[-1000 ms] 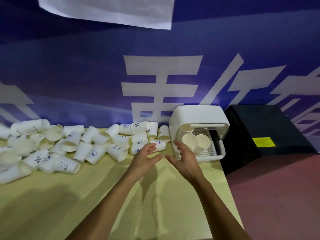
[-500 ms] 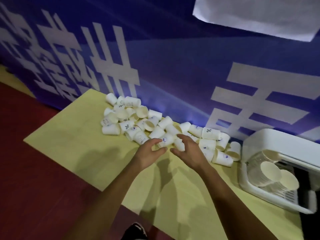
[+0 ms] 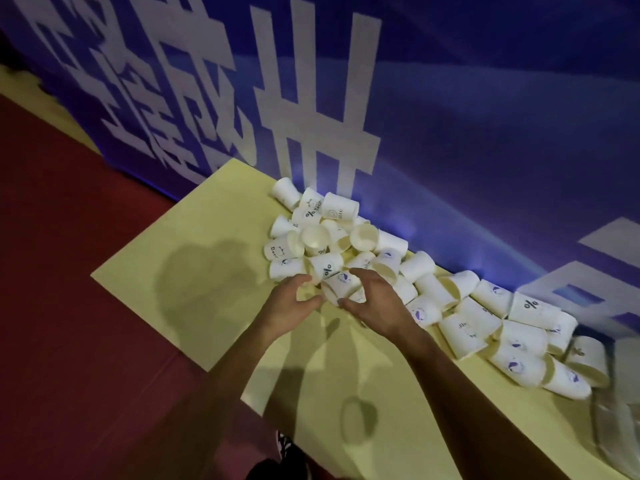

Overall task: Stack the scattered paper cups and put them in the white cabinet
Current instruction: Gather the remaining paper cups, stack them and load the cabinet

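Pale yellow table (image 3: 194,258), scattered white paper cups (image 3: 460,327) heaped along its far edge

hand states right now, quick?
Left hand: open, holding nothing.
Right hand: open, fingers arched over a paper cup, not gripping.

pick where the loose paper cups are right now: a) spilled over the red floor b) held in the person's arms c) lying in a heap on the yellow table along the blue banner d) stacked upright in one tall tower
c: the paper cups lie mostly on their sides in a heap on the yellow table, right against the blue banner.
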`<state>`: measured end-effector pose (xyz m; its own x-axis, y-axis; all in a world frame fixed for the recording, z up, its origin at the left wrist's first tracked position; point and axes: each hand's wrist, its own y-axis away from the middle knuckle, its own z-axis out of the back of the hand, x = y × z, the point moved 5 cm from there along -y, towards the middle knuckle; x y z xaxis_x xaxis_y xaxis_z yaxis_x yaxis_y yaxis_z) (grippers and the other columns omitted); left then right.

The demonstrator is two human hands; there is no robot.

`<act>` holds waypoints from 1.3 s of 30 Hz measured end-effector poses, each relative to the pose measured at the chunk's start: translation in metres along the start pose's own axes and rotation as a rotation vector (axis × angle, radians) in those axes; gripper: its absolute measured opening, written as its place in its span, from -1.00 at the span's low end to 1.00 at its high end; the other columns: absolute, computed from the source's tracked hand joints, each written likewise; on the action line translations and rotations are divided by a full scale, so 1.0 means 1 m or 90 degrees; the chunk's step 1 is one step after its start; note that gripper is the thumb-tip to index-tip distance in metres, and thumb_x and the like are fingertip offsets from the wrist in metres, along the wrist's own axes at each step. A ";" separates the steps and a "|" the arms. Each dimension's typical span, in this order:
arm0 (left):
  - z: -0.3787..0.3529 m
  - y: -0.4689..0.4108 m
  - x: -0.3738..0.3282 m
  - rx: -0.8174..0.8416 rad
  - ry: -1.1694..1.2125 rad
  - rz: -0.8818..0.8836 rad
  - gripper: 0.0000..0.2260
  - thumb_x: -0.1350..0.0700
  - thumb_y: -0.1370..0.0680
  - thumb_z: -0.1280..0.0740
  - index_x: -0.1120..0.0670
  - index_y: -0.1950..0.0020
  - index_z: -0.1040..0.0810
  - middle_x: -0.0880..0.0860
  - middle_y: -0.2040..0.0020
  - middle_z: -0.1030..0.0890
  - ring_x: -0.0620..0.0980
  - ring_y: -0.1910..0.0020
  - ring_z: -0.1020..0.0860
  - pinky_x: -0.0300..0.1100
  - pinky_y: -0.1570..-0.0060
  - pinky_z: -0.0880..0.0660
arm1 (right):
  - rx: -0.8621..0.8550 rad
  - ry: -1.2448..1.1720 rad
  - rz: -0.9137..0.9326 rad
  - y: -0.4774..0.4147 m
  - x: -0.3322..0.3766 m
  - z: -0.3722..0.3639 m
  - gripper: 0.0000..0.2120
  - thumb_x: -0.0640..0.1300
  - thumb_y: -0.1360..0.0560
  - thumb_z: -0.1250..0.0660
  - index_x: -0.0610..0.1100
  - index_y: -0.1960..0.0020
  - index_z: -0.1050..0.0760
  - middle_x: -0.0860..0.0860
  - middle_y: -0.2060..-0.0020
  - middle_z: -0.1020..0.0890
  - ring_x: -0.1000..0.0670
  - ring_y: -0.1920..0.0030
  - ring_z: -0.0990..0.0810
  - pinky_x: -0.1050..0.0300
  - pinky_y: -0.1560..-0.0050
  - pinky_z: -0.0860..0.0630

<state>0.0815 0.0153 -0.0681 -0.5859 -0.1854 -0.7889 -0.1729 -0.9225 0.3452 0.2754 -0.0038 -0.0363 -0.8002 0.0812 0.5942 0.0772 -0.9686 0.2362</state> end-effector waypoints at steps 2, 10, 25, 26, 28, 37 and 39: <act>0.014 -0.021 0.013 -0.006 -0.029 0.006 -0.47 -0.08 -0.46 -0.49 0.04 -0.38 -0.48 -0.03 -0.31 -0.53 -0.10 -0.28 -0.46 -0.28 -0.17 -0.34 | 0.020 0.052 0.003 -0.023 0.008 -0.014 -0.31 0.09 -0.50 -0.45 -0.10 -0.53 -0.32 -0.08 -0.45 -0.44 -0.08 -0.44 -0.39 0.07 -0.41 -0.34; 0.033 -0.076 0.051 -0.022 -0.124 0.008 -0.30 0.06 -0.39 -0.52 0.09 -0.48 -0.35 0.09 -0.46 -0.35 0.12 -0.47 -0.23 -0.10 -0.46 -0.13 | 0.051 0.235 -0.017 -0.105 0.015 -0.061 -0.29 0.14 -0.49 -0.39 -0.03 -0.56 -0.24 -0.10 -0.51 -0.29 -0.16 -0.52 -0.15 -0.07 -0.46 -0.24; 0.016 -0.100 0.094 -0.040 -0.124 0.022 -0.36 0.16 -0.37 -0.42 -0.05 -0.45 -0.38 0.05 -0.24 -0.46 0.12 -0.24 -0.40 -0.05 -0.28 -0.30 | 0.024 0.349 0.005 -0.120 -0.005 -0.102 -0.23 -0.09 -0.44 -0.44 -0.07 -0.58 -0.21 -0.18 -0.54 -0.24 -0.25 -0.54 -0.16 -0.18 -0.46 -0.20; 0.016 -0.099 0.095 -0.041 -0.110 0.025 -0.39 0.16 -0.38 -0.41 -0.05 -0.43 -0.40 0.06 -0.22 -0.47 0.13 -0.22 -0.41 -0.03 -0.28 -0.31 | 0.011 0.328 0.013 -0.117 -0.006 -0.099 -0.22 -0.07 -0.42 -0.47 -0.09 -0.57 -0.25 -0.18 -0.53 -0.28 -0.25 -0.52 -0.20 -0.18 -0.43 -0.24; 0.017 -0.098 0.096 -0.034 -0.080 0.034 -0.41 0.15 -0.39 -0.42 -0.05 -0.42 -0.41 0.08 -0.18 -0.47 0.14 -0.18 -0.42 -0.01 -0.26 -0.35 | -0.023 0.282 0.026 -0.113 -0.006 -0.089 -0.23 -0.02 -0.39 -0.50 -0.10 -0.53 -0.31 -0.17 -0.48 -0.34 -0.24 -0.48 -0.28 -0.18 -0.38 -0.32; 0.019 -0.078 0.066 -0.038 -0.006 -0.003 -0.42 0.15 -0.34 -0.52 0.00 -0.33 -0.47 0.06 -0.06 -0.47 0.10 -0.10 -0.49 -0.06 -0.12 -0.47 | -0.153 0.095 0.108 -0.078 0.001 -0.029 -0.28 0.04 -0.40 -0.55 -0.15 -0.46 -0.39 -0.08 -0.36 -0.49 -0.14 -0.34 -0.44 -0.11 -0.31 -0.42; 0.016 -0.073 0.055 -0.047 -0.001 -0.013 -0.43 0.15 -0.35 -0.53 0.01 -0.33 -0.47 0.05 -0.07 -0.46 0.09 -0.08 -0.49 -0.10 -0.06 -0.46 | -0.197 0.063 0.106 -0.062 -0.002 -0.011 -0.31 0.04 -0.42 -0.54 -0.15 -0.45 -0.39 -0.06 -0.32 -0.52 -0.12 -0.30 -0.45 -0.05 -0.30 -0.42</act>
<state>0.0492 0.0779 -0.1282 -0.5838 -0.1653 -0.7949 -0.1264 -0.9486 0.2901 0.2658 0.0533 -0.0607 -0.8468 -0.0928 0.5238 0.0401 -0.9930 -0.1111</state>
